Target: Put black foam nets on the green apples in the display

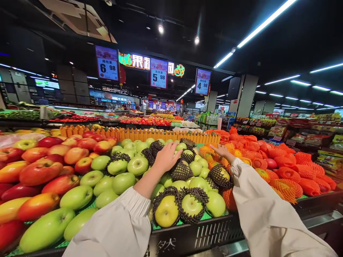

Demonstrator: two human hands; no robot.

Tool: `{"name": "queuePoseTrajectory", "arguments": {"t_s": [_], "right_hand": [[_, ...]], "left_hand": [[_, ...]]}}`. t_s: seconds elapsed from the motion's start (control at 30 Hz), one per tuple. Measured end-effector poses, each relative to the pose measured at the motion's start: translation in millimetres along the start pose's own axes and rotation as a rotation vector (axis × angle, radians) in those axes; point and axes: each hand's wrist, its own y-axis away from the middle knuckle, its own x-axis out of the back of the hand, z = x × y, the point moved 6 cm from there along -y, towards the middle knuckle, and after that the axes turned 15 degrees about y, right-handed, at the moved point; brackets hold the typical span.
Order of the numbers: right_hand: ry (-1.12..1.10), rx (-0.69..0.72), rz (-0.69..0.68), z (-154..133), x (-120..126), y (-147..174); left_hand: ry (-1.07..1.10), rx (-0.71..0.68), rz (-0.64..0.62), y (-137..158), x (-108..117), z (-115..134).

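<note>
Several green apples are heaped in a black crate, some wrapped in black foam nets. My left hand reaches over the middle of the heap. Its fingers are stretched forward with the thumb apart, just beside a netted apple; whether the fingertips touch fruit below is hidden. My right hand is at the right border of the heap, fingers extended to the left above orange-netted fruit. No fruit shows in it. Another netted apple lies just below that hand.
Red-yellow apples fill the left side. Fruit in red-orange foam nets is piled on the right. A low orange picket fence borders the back. Price signs hang overhead. Packaged-goods shelves stand at the right.
</note>
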Motion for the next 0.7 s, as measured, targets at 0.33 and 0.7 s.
{"name": "queuePoseTrajectory", "arguments": {"t_s": [0.33, 0.7], "right_hand": [[-0.293, 0.550, 0.448, -118.0, 131.7, 98.6], [-0.512, 0.359, 0.117, -116.2, -19.9, 74.6]], "left_hand": [[-0.226, 0.191, -0.196, -0.5, -20.0, -31.0], [-0.244, 0.187, -0.070, -6.7, -10.4, -35.0]]}}
